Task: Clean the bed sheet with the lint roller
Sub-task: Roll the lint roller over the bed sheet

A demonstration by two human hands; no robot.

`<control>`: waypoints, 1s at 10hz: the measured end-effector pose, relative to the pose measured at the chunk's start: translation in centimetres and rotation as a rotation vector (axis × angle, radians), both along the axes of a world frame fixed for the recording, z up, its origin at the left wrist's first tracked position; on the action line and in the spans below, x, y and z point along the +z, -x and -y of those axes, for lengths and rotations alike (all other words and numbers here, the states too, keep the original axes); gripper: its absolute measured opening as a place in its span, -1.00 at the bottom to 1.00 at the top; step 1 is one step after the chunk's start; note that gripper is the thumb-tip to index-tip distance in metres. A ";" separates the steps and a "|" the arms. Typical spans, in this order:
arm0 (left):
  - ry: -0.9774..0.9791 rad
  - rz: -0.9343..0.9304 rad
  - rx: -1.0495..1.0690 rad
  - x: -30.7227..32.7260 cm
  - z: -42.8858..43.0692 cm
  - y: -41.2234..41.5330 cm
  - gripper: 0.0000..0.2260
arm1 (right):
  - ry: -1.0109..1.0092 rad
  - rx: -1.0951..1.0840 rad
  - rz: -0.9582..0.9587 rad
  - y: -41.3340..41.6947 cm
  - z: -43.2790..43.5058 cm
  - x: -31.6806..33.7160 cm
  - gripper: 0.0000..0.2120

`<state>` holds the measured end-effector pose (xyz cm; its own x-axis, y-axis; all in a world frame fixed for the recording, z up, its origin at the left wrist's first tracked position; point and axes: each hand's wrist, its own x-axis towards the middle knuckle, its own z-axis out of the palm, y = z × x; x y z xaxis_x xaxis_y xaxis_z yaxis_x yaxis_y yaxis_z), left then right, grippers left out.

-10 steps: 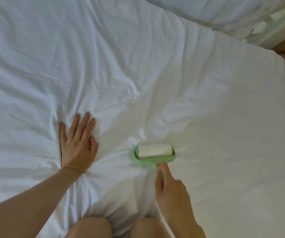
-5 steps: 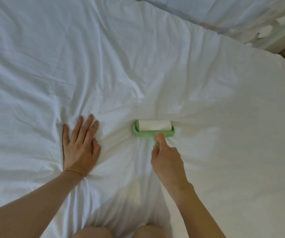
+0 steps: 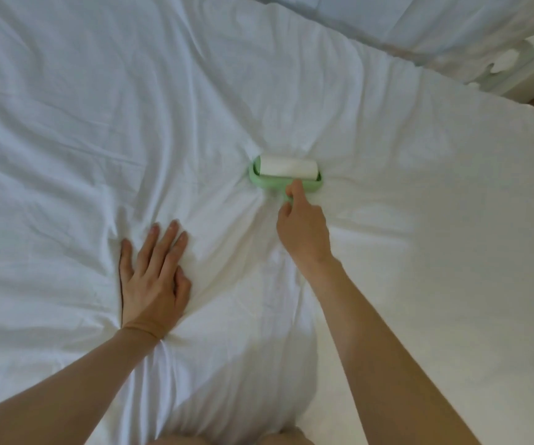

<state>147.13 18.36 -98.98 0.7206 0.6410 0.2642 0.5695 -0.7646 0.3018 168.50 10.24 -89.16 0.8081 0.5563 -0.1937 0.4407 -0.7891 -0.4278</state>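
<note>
My left hand (image 3: pixel 153 277) lies flat, fingers straight, pinning the bed sheet (image 3: pixel 98 123) taut so my right hand (image 3: pixel 302 229), curled round the handle of the lint roller (image 3: pixel 286 173), can roll cleanly.

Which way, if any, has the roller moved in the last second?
Yes. The roller went forward: from level with the planted left hand to well beyond it.

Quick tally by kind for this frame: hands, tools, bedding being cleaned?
Hands: 2 (left hand flat on the bed sheet, right hand holding the lint roller)
Lint roller: 1
Bed sheet: 1
Total: 4
</note>
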 end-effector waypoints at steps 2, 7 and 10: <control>-0.009 -0.033 0.006 0.0 -0.1 -0.1 -0.52 | 0.185 0.052 -0.061 8.5 10.2 0.6 -0.60; 0.008 -0.032 0.012 0.5 0.1 -0.2 -0.54 | 0.026 0.021 0.171 4.9 4.9 -1.6 -0.62; -0.003 0.007 0.022 0.5 0.1 -0.2 -0.54 | 0.061 0.038 0.124 -6.2 -6.9 -1.5 -0.53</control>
